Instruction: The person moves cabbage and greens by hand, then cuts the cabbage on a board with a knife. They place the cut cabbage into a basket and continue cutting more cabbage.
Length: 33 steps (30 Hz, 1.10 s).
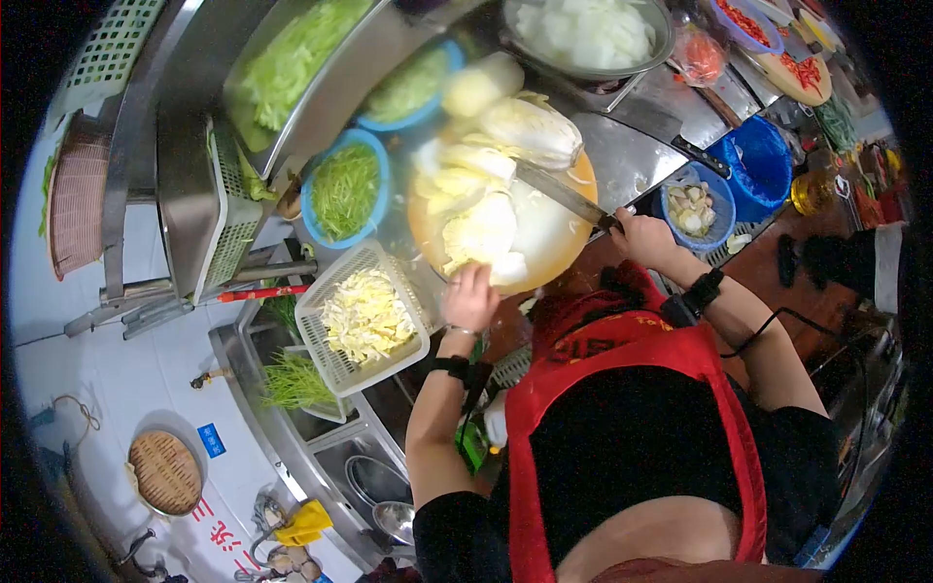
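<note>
My right hand [643,239] is closed around the handle of a kitchen knife [564,194], its blade lying across a round cutting board [554,248]. The blade's far end is beside pieces of napa cabbage [481,228] on the board. At the board's near left edge, my left hand [471,296] touches the cabbage with its fingers bent; whether they grip a piece is hidden. Another napa cabbage [533,131] lies on the board's far side. Left of my left hand stands a white plastic basket [420,340] with cut pale yellow cabbage in it.
Blue bowls of shredded greens [342,192] and a metal tray [321,107] stand at the left. A large bowl of white pieces [583,37] is at the back. Another knife [702,155], a blue basket [719,199] and a blue-lined bucket [763,170] are at the right.
</note>
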{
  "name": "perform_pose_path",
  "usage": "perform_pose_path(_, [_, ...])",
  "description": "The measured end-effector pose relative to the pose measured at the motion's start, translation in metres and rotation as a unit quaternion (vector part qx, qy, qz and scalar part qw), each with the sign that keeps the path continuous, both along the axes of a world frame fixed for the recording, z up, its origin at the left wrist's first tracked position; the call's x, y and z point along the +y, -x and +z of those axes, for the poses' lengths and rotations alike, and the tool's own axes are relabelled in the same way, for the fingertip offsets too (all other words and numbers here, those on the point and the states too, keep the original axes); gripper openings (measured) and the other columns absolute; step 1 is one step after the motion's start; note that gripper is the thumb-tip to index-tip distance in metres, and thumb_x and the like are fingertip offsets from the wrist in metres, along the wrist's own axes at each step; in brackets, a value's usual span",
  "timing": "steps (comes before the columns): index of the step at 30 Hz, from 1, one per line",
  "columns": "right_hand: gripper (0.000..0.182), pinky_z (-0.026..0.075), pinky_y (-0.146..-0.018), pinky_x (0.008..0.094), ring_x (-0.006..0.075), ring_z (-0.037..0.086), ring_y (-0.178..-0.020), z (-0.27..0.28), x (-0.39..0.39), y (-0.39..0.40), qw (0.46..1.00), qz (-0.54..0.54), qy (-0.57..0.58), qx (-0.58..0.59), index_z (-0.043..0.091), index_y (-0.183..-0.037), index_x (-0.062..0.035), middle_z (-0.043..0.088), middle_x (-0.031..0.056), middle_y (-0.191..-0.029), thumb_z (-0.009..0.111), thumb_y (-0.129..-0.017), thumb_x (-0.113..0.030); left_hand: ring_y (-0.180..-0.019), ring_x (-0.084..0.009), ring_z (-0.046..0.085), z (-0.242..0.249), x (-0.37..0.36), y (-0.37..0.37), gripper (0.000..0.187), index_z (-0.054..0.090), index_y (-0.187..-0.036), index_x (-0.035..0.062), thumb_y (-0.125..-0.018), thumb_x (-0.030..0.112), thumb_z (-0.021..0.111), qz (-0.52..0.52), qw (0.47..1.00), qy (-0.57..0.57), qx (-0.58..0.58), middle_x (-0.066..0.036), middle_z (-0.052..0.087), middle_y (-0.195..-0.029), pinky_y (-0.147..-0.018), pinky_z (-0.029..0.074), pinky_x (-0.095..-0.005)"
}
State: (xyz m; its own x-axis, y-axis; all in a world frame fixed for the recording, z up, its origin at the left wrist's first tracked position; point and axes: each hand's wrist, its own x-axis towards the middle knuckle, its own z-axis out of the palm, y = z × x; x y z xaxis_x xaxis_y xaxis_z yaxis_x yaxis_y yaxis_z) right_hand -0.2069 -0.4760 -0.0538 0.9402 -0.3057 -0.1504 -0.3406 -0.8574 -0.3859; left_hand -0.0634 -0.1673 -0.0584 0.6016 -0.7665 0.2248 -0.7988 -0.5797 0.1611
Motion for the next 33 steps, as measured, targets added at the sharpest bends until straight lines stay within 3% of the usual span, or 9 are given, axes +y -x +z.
perform_pose_path(7, [0.028, 0.047, -0.052, 0.0458, 0.0351, 0.06, -0.06, 0.0, -0.002, -0.003, 1.0, 0.015, 0.011, 0.019, 0.048, -0.091, -0.0031, 0.059, 0.0179, -0.064, 0.049, -0.084, -0.03, -0.082, -0.0241, 0.055, 0.001, 0.005, -0.023, 0.025, 0.061, -0.096, 0.0092, -0.072, 0.013, 0.058, -0.121, 0.99, -0.038, -0.058, -0.007, 0.058, -0.09, -0.079, 0.043, -0.0363])
perform_pose_path(12, [0.028, 0.047, -0.052, 0.0461, 0.0356, 0.06, -0.059, -0.001, -0.001, -0.001, 1.0, 0.014, 0.02, 0.013, 0.047, -0.092, -0.0028, 0.059, 0.0183, -0.063, 0.048, -0.084, -0.029, -0.083, -0.0261, 0.056, 0.024, -0.021, -0.054, 0.023, 0.063, -0.097, 0.0119, -0.076, 0.014, 0.052, -0.029, 0.999, 0.027, -0.032, -0.01, 0.061, -0.083, -0.083, 0.04, -0.0398])
perform_pose_path(17, [0.028, 0.047, -0.05, 0.0461, 0.0349, 0.06, -0.057, 0.006, 0.001, -0.003, 1.0, 0.006, 0.023, 0.019, 0.047, -0.091, -0.0027, 0.058, 0.0173, -0.061, 0.048, -0.084, -0.029, -0.097, -0.0285, 0.053, 0.024, -0.048, -0.094, 0.03, 0.06, -0.104, 0.0143, -0.074, 0.015, 0.058, 0.081, 0.995, 0.013, 0.06, -0.009, 0.055, -0.111, -0.09, 0.039, -0.0408])
perform_pose_path(22, [0.029, 0.047, -0.049, 0.0452, 0.0339, 0.06, -0.057, 0.0, 0.002, -0.001, 1.0, 0.006, 0.007, 0.025, 0.048, -0.092, -0.003, 0.059, 0.0159, -0.061, 0.049, -0.084, -0.03, -0.121, -0.0281, 0.035, 0.035, -0.075, -0.117, 0.054, 0.049, -0.121, 0.0152, -0.07, 0.022, 0.065, -0.032, 0.997, -0.072, -0.025, -0.007, 0.04, -0.129, -0.098, 0.032, -0.0398])
perform_pose_path(25, [0.031, 0.048, -0.05, 0.0442, 0.0326, 0.061, -0.057, 0.001, 0.005, -0.002, 0.999, -0.005, 0.005, 0.042, 0.049, -0.094, -0.003, 0.06, 0.015, -0.063, 0.048, -0.083, -0.032, -0.124, -0.0261, 0.033, 0.049, -0.094, -0.132, 0.072, 0.038, -0.129, 0.0133, -0.067, 0.032, 0.068, 0.015, 0.982, -0.188, -0.018, -0.009, 0.037, -0.134, -0.103, 0.024, -0.0408])
perform_pose_path(29, [0.03, 0.049, -0.056, 0.0449, 0.0322, 0.063, -0.065, 0.022, 0.009, -0.005, 0.993, -0.026, -0.035, 0.113, 0.053, -0.092, -0.0037, 0.063, 0.0151, -0.072, 0.043, -0.083, -0.03, -0.113, -0.0283, 0.047, 0.044, -0.105, -0.147, 0.076, 0.038, -0.127, 0.0096, -0.065, 0.039, 0.072, 0.048, 0.976, -0.193, 0.086, -0.016, 0.05, -0.122, -0.1, 0.03, -0.0407])
perform_pose_path(30, [0.029, 0.049, -0.059, 0.0453, 0.033, 0.063, -0.068, 0.026, 0.01, -0.004, 0.989, -0.037, -0.056, 0.131, 0.054, -0.094, -0.0044, 0.063, 0.0153, -0.074, 0.042, -0.083, -0.028, -0.108, -0.029, 0.051, 0.055, -0.111, -0.138, 0.076, 0.038, -0.126, 0.0094, -0.064, 0.036, 0.073, 0.073, 0.971, -0.208, 0.095, -0.017, 0.054, -0.117, -0.096, 0.032, -0.0406])
perform_pose_path(31, [0.026, 0.048, -0.048, 0.044, 0.0309, 0.06, -0.054, 0.005, 0.01, 0.0, 0.998, -0.038, -0.029, 0.047, 0.053, -0.084, -0.0055, 0.059, 0.0139, -0.059, 0.048, -0.081, -0.031, -0.1, -0.0306, 0.055, 0.051, -0.11, -0.139, 0.07, 0.039, -0.124, 0.0095, -0.066, 0.03, 0.072, 0.086, 0.971, -0.206, 0.09, -0.018, 0.058, -0.109, -0.091, 0.036, -0.0411])
perform_pose_path(33, [0.027, 0.048, -0.052, 0.0448, 0.0323, 0.061, -0.06, 0.019, 0.011, 0.0, 0.995, -0.038, -0.049, 0.072, 0.052, -0.09, -0.0043, 0.061, 0.0147, -0.066, 0.046, -0.082, -0.029, -0.092, -0.0321, 0.056, 0.051, -0.107, -0.14, 0.055, 0.043, -0.119, 0.0117, -0.069, 0.018, 0.065, 0.079, 0.973, -0.2, 0.087, -0.017, 0.06, -0.098, -0.086, 0.039, -0.0412])
